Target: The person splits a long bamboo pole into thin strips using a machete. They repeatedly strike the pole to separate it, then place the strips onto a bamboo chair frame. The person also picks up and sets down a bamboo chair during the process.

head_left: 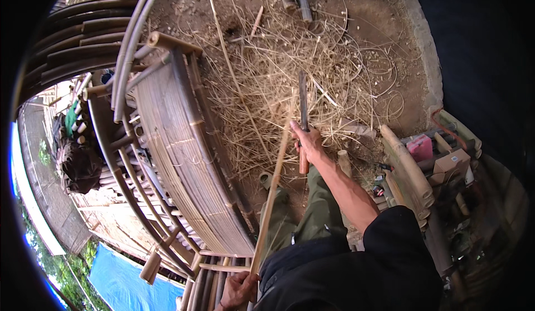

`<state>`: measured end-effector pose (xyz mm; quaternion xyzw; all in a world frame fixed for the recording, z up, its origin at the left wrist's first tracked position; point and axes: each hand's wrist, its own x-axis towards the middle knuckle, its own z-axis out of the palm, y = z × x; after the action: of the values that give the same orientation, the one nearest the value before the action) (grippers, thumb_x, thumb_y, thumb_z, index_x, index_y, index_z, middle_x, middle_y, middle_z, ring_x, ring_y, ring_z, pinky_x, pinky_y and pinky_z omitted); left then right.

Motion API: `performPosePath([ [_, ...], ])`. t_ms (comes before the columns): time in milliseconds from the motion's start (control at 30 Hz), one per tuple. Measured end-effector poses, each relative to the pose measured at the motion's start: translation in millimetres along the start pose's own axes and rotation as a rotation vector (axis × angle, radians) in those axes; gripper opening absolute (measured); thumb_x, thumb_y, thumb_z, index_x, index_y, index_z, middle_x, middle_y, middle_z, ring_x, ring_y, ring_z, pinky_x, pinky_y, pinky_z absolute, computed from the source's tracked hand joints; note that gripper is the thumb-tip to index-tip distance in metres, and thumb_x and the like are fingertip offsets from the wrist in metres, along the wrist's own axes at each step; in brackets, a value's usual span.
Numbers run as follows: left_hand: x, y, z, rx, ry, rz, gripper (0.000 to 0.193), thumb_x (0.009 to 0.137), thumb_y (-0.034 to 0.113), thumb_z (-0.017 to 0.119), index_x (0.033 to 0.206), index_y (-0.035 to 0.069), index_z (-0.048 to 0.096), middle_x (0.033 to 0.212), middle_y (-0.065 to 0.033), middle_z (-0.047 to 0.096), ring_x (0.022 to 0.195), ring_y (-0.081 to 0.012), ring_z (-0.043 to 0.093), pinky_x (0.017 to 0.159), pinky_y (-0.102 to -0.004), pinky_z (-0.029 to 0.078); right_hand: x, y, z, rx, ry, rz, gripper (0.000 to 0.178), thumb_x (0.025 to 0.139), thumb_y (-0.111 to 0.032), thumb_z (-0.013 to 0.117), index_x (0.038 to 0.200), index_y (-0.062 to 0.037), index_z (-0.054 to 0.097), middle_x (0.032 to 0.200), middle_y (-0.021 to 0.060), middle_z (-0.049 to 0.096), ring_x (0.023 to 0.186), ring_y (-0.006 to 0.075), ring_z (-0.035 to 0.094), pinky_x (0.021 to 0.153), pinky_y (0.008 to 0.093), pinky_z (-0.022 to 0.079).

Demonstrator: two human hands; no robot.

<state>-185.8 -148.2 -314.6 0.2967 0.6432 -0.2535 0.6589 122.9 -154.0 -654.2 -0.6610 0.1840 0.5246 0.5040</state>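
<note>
My right hand [310, 143], arm stretched out over my knees, is closed round a knife [304, 100] with a long dark blade and a wooden handle. The blade points away from me. A long, thin bamboo strip [273, 194] runs from beside the blade back toward my left hip, slightly smeared by motion. My right thumb is at its far part, next to the knife. Low in the picture, my left hand [239, 290] grips the near part of the strip with bent fingers.
A heap of bamboo shavings [278, 77] covers the dirt ground ahead. To the left stands a slatted bamboo bench [173, 138]. On the right, a bamboo rack [407, 172] bears a pink block [421, 147] and a small cardboard box [452, 165]. A blue tarp [125, 280] lies at lower left.
</note>
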Motion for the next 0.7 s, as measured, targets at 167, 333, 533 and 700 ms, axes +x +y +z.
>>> performPosePath([
  [167,-56,-43,-77,0.243,-0.145,0.103,0.029,0.097,0.027,0.057,0.097,0.000,0.064,0.071,-0.0019,0.063,0.061,-0.0091,0.060,0.054,-0.0249,0.047,-86,-19,54,0.164,-0.047,-0.177,0.038,0.077,-0.034,0.078,0.087,-0.0010,0.061,0.068,0.0037,0.057,0.048,0.0120,0.053,0.041,0.0268,0.042],
  [333,-42,-35,-159,0.837,-0.576,0.554,0.034,0.093,0.027,0.060,0.114,0.000,0.062,0.099,-0.0115,0.065,0.096,-0.0232,0.062,0.083,-0.0362,0.049,-157,-54,88,0.343,-0.100,-0.381,0.027,0.080,-0.025,0.075,0.091,-0.0021,0.066,0.075,0.0063,0.064,0.065,0.0137,0.059,0.058,0.0298,0.046],
  [533,19,37,-132,-0.022,-0.671,0.843,0.036,0.096,0.026,0.055,0.120,-0.001,0.057,0.093,-0.0102,0.063,0.083,-0.0188,0.062,0.071,-0.0318,0.052,-269,-60,147,0.350,-0.055,-0.657,0.029,0.084,-0.029,0.072,0.090,-0.0020,0.064,0.072,0.0045,0.063,0.062,0.0125,0.058,0.051,0.0297,0.045],
  [700,10,41,-123,0.081,-0.467,0.934,0.028,0.098,0.019,0.053,0.117,0.000,0.059,0.074,-0.0005,0.057,0.052,-0.0038,0.046,0.044,-0.0189,0.033,-331,-69,93,-0.753,0.577,-1.004,0.039,0.093,-0.044,0.056,0.098,-0.0045,0.057,0.071,0.0055,0.058,0.058,0.0155,0.057,0.050,0.0348,0.050],
])
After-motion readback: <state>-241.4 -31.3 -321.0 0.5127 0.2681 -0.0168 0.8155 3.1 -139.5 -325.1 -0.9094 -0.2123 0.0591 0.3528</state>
